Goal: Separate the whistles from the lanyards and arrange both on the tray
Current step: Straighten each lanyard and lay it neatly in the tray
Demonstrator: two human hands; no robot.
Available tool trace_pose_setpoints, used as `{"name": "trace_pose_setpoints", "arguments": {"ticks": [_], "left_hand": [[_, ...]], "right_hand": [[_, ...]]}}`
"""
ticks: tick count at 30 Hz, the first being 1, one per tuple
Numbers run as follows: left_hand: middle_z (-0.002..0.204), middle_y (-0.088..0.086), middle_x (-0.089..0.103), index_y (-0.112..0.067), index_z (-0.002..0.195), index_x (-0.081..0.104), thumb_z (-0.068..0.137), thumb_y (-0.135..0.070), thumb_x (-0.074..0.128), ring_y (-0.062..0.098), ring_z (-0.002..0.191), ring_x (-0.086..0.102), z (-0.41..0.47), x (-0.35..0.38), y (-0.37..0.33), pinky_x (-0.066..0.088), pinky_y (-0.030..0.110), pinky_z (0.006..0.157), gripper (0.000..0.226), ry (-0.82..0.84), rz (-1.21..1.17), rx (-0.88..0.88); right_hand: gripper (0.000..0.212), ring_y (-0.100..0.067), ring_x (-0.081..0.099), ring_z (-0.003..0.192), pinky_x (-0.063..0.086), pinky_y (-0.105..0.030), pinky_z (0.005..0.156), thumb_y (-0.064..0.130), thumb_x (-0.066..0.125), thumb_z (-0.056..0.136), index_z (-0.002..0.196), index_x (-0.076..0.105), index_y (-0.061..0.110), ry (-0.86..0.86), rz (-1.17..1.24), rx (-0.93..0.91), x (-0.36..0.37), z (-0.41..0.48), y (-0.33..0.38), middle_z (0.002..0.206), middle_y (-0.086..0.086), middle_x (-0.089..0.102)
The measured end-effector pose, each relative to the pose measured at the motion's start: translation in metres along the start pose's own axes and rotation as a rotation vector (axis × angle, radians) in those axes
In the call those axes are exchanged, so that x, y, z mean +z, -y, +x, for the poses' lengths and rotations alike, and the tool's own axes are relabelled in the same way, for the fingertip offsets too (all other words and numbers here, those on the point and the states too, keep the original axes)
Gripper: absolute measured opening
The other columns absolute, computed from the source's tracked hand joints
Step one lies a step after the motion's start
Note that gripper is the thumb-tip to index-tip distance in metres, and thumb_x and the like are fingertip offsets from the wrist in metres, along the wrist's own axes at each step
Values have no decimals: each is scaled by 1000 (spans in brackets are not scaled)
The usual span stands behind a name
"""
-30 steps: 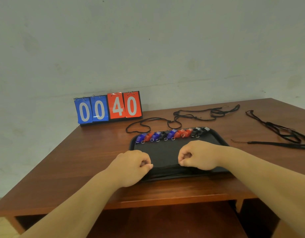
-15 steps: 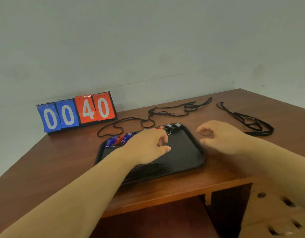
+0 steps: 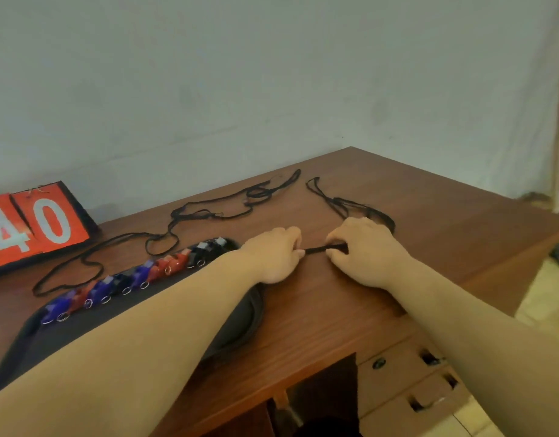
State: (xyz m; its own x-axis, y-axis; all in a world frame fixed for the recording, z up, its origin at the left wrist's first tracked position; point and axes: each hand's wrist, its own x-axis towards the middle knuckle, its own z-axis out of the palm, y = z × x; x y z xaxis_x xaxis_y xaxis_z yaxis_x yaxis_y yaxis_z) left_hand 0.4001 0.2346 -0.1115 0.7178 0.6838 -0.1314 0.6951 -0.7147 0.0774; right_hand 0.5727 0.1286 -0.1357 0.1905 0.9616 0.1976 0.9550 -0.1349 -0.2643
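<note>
Head cam view: left hand [image 3: 273, 258] and right hand [image 3: 364, 250] both pinch a bunched black cord lanyard [image 3: 316, 249] pulled between them on the brown wooden table [image 3: 334, 313], at 3 o'clock of the black plastic tray [image 3: 252, 312]. Blue, red and black plastic whistles [image 3: 164, 267] line the tray's 12 o'clock edge.

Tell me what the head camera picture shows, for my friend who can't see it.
The left hand and right hand pinch a bundle of black cord lanyards between them on a brown wooden table. Left of them, a black tray holds a row of blue, red and black whistles; more loose lanyards lie behind it.
</note>
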Motion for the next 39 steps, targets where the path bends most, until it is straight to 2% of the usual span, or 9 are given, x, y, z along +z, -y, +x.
{"name": "trace_pose_setpoints", "arguments": {"ticks": [6, 14, 18, 21, 25, 30, 34, 36, 39], "left_hand": [[97, -1, 54, -25, 93, 48, 108, -37, 42, 20, 85, 54, -2, -5, -2, 52, 43, 83, 20, -8, 9, 42], [90, -10, 65, -29, 94, 43, 108, -27, 40, 13, 80, 61, -76, -28, 42, 54, 37, 74, 14, -313, -137, 22], [90, -17, 71, -31, 105, 53, 106, -23, 48, -3, 87, 62, -111, -37, 73, 45, 22, 76, 9, -473, -288, -61], [90, -19, 73, -33, 109, 60, 104, -22, 51, -8, 91, 63, -141, -42, 101, 44, 17, 78, 15, -591, -386, -129], [94, -17, 74, -34, 108, 64, 103, -25, 55, -5, 91, 63, -184, -46, 144, 47, 23, 79, 13, -712, -533, -288], [95, -11, 78, -33, 99, 69, 100, -22, 63, 10, 97, 72, -223, -27, 221, 53, 33, 94, 12, -900, -873, -515], [96, -9, 77, -22, 111, 70, 102, -20, 60, 13, 98, 71, -243, -12, 272, 54, 39, 98, 14, -1015, -912, -665], [98, -11, 75, -25, 111, 66, 105, -23, 54, 14, 97, 69, -250, -9, 296, 52, 33, 87, 14, -1043, -831, -717], [97, -12, 71, -28, 113, 60, 107, -27, 47, 6, 86, 62, -251, -7, 326, 44, 30, 75, 14, -1057, -669, -796]], "right_hand": [[15, -14, 61, 101, 53, -44, 93, 44, 57, 97, 103, 70, 38, -32, 39, -76, 2, 1, -4, 104, 13, 65], [19, -9, 66, 94, 56, -30, 86, 41, 58, 100, 116, 66, 33, -19, 82, -160, -4, -12, 19, 104, 12, 72], [32, -7, 62, 104, 54, -30, 94, 49, 59, 98, 126, 62, 34, 97, 131, -197, 3, -12, 50, 116, 16, 67], [19, -4, 64, 97, 51, -26, 86, 38, 61, 100, 115, 70, 31, 65, 235, -214, 5, -8, 75, 107, 16, 71], [10, 4, 64, 63, 49, -13, 64, 32, 67, 98, 95, 76, 31, 72, 464, -181, -14, 1, 114, 75, 17, 75], [13, 2, 57, 55, 45, -3, 60, 28, 66, 98, 100, 79, 24, 135, 618, -198, -22, 20, 177, 74, 21, 76], [10, -3, 54, 55, 49, -9, 59, 21, 68, 97, 101, 77, 22, 122, 811, -177, -13, 45, 222, 77, 5, 78], [9, -8, 55, 58, 50, -13, 58, 14, 68, 97, 99, 77, 16, 131, 923, -159, -10, 59, 238, 77, 0, 78], [8, -12, 58, 66, 55, -29, 75, 15, 71, 95, 96, 79, 15, 160, 967, -152, -9, 81, 251, 82, -4, 79]]}}
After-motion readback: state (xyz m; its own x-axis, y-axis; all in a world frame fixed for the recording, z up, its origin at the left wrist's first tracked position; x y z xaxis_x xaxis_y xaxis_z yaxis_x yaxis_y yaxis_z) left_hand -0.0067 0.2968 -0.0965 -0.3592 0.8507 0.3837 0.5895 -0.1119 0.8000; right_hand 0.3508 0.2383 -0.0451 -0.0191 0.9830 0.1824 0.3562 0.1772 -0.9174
